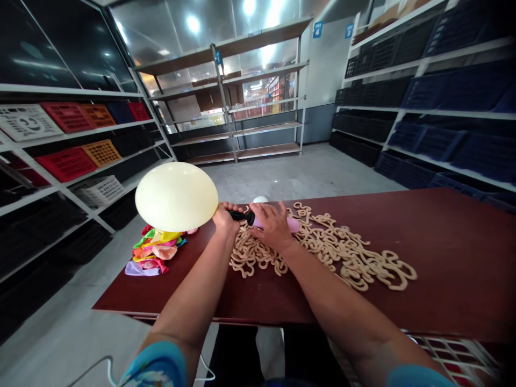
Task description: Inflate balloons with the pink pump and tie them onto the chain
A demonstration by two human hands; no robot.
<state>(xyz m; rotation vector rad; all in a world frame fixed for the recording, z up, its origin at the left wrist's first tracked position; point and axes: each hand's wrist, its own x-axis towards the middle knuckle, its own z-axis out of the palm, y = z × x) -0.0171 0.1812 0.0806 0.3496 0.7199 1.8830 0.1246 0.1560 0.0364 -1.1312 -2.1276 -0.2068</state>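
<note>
Here, two hands point(226, 219) touch one pump point(293, 224) beside one inflated balloon point(176, 196).

We see bright overhead lights point(193, 23) glaring beyond the left hand point(227, 219), while the crates point(455, 88) far to its right look stretched, soft and dark.

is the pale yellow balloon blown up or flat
Blown up: the pale yellow balloon looks rounded and smooth, unlike the limp multicoloured balloons nearby.
</note>
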